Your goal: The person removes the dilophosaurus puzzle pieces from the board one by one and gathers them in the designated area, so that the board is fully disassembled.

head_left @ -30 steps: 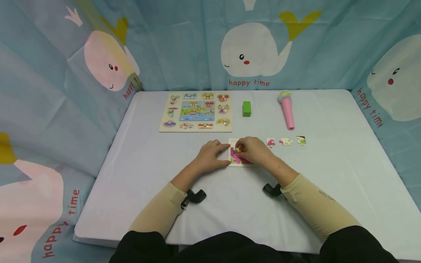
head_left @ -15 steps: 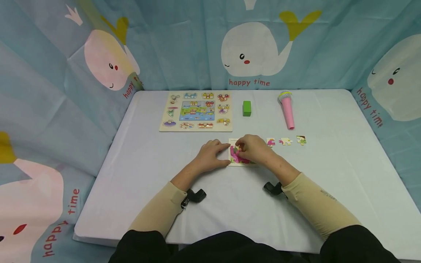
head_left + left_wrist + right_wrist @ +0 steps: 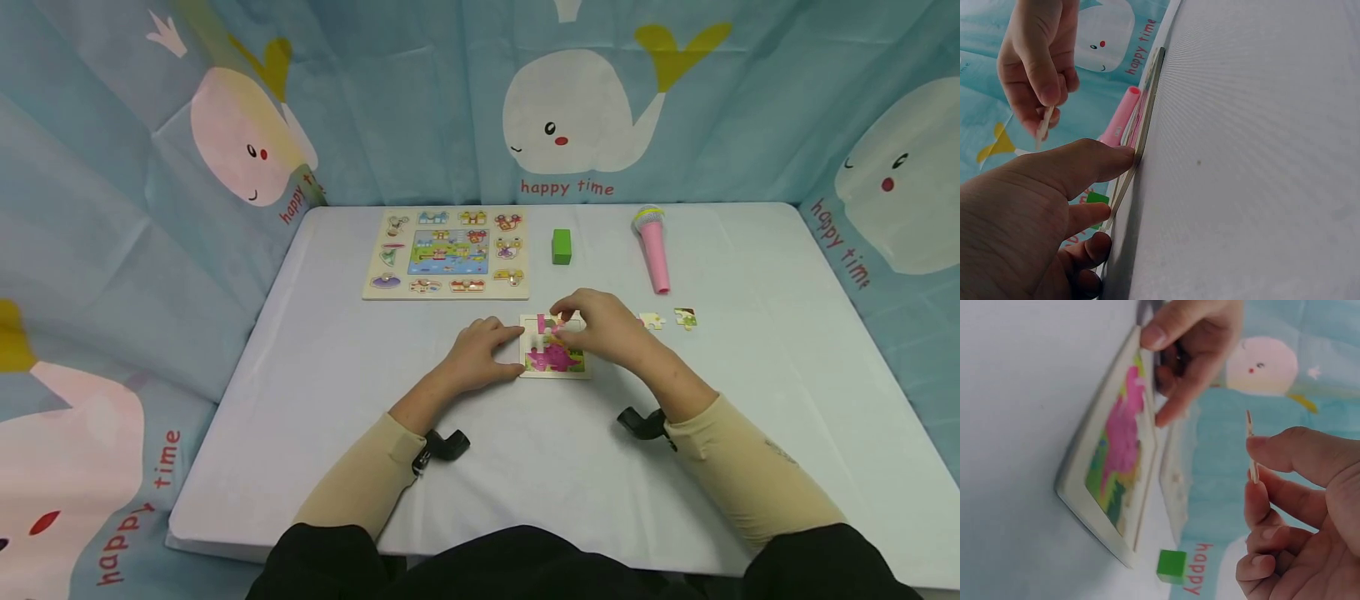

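A small square puzzle board [image 3: 553, 374] with a pale wooden frame and a pink animal picture lies at the table's middle. My left hand [image 3: 478, 357] rests at its left side, thumb and index finger spread and touching the frame's edge. Just above the board's upper part, my right hand [image 3: 607, 329] pinches a thin puzzle piece [image 3: 1252, 470] between thumb and fingers; the right wrist view shows it edge-on. Pale bare patches show at the picture's left and top. To the right lie loose puzzle pieces, one white and pink [image 3: 652, 321] and one green and brown [image 3: 686, 317].
Behind stand a larger wooden peg puzzle [image 3: 448, 292], a green block [image 3: 562, 247] and a pink toy microphone [image 3: 654, 254]. The white table [image 3: 330, 317] is backed by a blue whale-print curtain [image 3: 420, 125].
My right hand has moved up and right off the board's left part, holding a puzzle piece. It now covers the nearest loose piece's spot. My left hand has stayed in place.
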`<state>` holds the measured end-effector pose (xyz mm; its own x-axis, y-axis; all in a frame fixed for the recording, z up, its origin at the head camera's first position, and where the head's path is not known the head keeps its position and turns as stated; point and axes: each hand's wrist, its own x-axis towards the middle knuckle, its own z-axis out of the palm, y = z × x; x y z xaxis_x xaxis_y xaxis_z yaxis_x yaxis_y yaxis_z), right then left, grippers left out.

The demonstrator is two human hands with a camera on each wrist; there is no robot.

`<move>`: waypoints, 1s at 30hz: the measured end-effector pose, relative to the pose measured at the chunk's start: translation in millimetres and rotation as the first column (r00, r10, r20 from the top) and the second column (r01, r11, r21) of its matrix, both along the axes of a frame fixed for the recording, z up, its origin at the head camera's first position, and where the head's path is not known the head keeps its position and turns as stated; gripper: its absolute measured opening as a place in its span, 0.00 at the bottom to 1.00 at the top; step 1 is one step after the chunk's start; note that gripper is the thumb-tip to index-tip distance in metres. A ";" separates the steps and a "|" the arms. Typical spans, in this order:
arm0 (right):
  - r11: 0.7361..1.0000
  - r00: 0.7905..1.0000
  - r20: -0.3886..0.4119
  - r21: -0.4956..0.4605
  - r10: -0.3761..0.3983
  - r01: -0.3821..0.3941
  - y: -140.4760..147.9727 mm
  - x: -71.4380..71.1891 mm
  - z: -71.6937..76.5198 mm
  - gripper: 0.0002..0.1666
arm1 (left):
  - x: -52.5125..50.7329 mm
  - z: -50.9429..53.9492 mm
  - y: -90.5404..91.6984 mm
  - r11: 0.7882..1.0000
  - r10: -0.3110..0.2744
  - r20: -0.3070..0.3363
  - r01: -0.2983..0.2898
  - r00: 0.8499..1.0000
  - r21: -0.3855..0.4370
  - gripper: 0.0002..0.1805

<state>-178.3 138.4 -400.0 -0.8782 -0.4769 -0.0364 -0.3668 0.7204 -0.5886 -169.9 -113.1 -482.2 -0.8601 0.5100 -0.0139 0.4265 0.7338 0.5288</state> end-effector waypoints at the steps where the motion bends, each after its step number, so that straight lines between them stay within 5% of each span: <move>1: 1.000 1.000 -0.005 -0.005 0.000 0.000 2.2 0.7 1.7 0.21 | -0.1 -0.1 0.1 1.000 0.000 0.000 0.000 1.000 -0.001 0.37; 16: 0.999 0.997 -0.079 -0.048 -0.023 0.020 40.4 9.9 17.8 0.18 | -0.3 -0.5 0.8 1.000 0.002 0.000 -0.002 1.000 -0.008 0.38; 30: 0.994 0.994 -0.005 0.021 -0.105 0.105 76.2 15.6 3.6 0.19 | 0.5 1.3 1.1 1.000 0.003 0.010 -0.003 1.000 -0.013 0.38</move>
<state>-162.7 214.7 -396.4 -0.9236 -0.3810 -0.0425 -0.2904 0.7675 -0.5715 -169.3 -112.0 -480.9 -0.8615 0.5070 -0.0292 0.4187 0.7417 0.5240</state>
